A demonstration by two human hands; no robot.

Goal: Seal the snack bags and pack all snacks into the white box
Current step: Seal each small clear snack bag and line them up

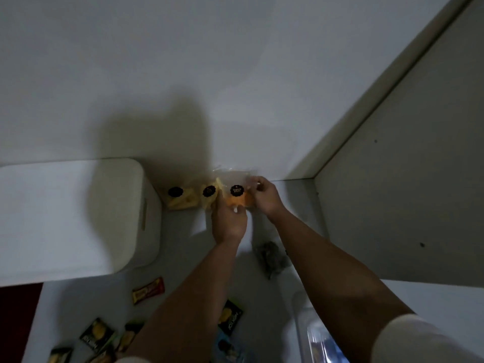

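Note:
Three clear snack bags with round black labels stand against the wall at the back of the table. The rightmost bag [237,197] holds orange snacks. My left hand [229,224] grips its lower edge, and my right hand [264,196] pinches its upper right side. A second bag [209,195] of yellow snacks leans just left of my left hand, and a third bag [179,197] sits further left. The white box [78,218] stands at the left with its lid down.
Small wrapped snacks lie near me: a red and yellow bar [148,290], several black and green packets [97,334], one packet [230,317] between my arms. A grey crumpled bag [269,258] lies under my right forearm. A clear container [314,334] sits bottom right. A side panel [392,179] bounds the right.

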